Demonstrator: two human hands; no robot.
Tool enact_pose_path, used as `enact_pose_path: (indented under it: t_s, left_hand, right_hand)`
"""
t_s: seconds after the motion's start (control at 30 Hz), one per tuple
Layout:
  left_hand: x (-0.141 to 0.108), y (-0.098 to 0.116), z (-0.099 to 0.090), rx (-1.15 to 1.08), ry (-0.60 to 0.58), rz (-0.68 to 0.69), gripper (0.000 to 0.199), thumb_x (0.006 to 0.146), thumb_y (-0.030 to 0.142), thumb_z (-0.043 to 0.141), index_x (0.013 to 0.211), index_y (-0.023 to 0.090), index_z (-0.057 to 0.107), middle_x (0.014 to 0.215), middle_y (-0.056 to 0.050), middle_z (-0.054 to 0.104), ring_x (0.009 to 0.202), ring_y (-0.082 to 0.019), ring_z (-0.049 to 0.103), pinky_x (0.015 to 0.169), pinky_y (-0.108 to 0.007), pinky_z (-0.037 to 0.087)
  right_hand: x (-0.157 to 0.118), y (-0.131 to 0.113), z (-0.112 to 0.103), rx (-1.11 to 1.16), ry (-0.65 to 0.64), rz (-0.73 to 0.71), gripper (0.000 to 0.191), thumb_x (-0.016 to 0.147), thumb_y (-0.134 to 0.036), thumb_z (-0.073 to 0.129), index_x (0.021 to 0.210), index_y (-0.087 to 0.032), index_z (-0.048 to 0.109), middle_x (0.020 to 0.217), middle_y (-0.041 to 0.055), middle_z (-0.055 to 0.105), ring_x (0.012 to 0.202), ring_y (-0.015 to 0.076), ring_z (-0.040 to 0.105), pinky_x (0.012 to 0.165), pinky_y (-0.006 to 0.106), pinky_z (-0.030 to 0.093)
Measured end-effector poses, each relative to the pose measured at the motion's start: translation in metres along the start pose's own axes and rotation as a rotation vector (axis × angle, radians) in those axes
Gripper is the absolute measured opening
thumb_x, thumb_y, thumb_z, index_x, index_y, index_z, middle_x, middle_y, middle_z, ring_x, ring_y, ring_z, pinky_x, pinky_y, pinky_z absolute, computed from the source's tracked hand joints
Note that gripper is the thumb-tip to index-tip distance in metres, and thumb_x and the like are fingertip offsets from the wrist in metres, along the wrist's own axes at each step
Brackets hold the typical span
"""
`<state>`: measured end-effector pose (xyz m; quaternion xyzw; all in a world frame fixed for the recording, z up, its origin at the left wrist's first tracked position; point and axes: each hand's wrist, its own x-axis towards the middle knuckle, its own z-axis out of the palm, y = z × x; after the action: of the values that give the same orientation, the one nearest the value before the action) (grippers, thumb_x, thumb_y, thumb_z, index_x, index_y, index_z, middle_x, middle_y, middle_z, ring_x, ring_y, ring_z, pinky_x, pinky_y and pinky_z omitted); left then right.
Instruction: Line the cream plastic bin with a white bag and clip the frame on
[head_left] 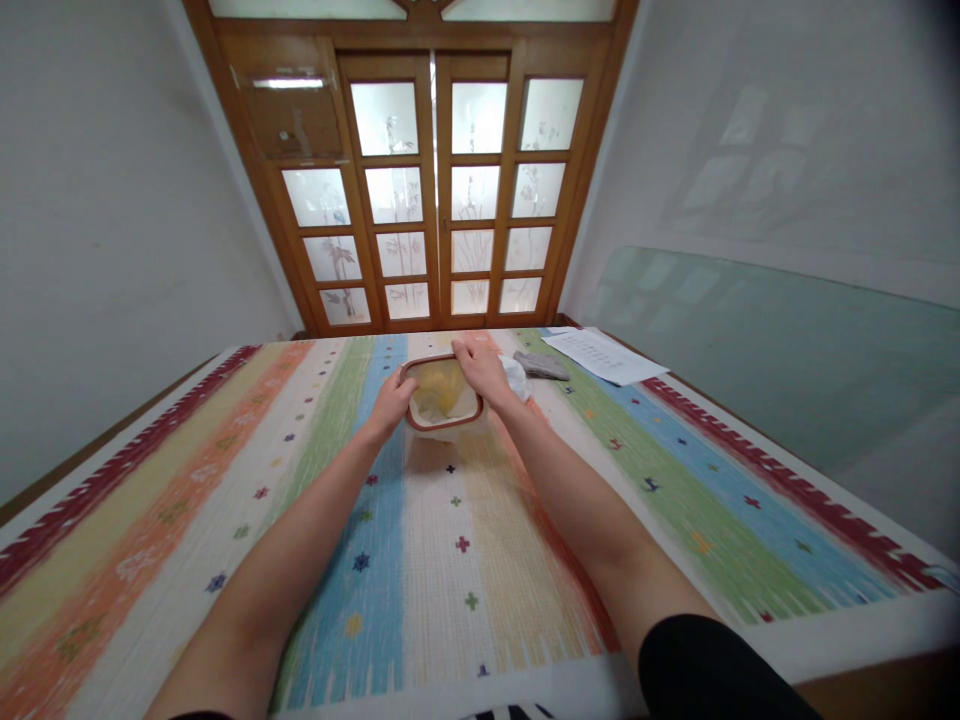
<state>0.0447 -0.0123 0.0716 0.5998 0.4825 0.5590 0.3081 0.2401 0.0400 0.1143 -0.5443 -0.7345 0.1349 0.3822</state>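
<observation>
A clear rectangular food container (442, 428) with a brown rim is between my hands over the striped cloth, its top tilted towards me. Through it shows something yellow (441, 390), too blurred to name. My left hand (393, 402) grips the container's left edge, thumb over the rim. At the upper right corner, my right hand (481, 374) is closed around the rim with its fingers partly hidden. Just behind the right hand lies a white item (515, 376), mostly covered by it.
A grey folded cloth (541, 366) lies right of the container. Farther right are printed white papers (604, 357). The colourful striped tablecloth (442, 560) covers the table. Wooden doors with glass panes (435, 190) stand beyond the far edge, with walls on both sides.
</observation>
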Motion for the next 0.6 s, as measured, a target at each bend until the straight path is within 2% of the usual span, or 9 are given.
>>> enact_pose_path:
  t_s: [0.2, 0.47, 0.6]
  left_hand:
    - [0.001, 0.000, -0.001, 0.026, -0.002, 0.005, 0.044, 0.078, 0.025, 0.051, 0.118, 0.020, 0.068, 0.119, -0.007, 0.072, 0.117, -0.030, 0.063, 0.107, -0.047, 0.049]
    - [0.005, -0.008, -0.004, 0.016, 0.052, -0.016, 0.043, 0.080, 0.025, 0.051, 0.118, 0.020, 0.069, 0.121, -0.006, 0.071, 0.119, -0.029, 0.062, 0.108, -0.046, 0.049]
    - [0.006, -0.012, -0.005, 0.009, 0.091, -0.051, 0.042, 0.082, 0.027, 0.051, 0.120, 0.020, 0.068, 0.121, -0.006, 0.071, 0.119, -0.028, 0.062, 0.107, -0.045, 0.049]
  right_hand:
    - [0.002, 0.002, 0.001, 0.007, -0.017, -0.043, 0.047, 0.107, -0.048, 0.032, 0.086, -0.021, 0.064, 0.100, 0.0086, 0.073, 0.094, 0.0212, 0.063, 0.076, 0.028, 0.037]
    - [0.001, 0.002, 0.003, 0.028, -0.012, 0.002, 0.049, 0.104, -0.058, 0.036, 0.081, -0.021, 0.059, 0.084, 0.0049, 0.070, 0.083, 0.0195, 0.061, 0.068, 0.026, 0.034]
    - [0.000, 0.002, 0.005, -0.008, -0.056, 0.036, 0.049, 0.103, -0.062, 0.036, 0.082, -0.022, 0.057, 0.082, 0.0051, 0.068, 0.080, 0.0206, 0.060, 0.066, 0.027, 0.032]
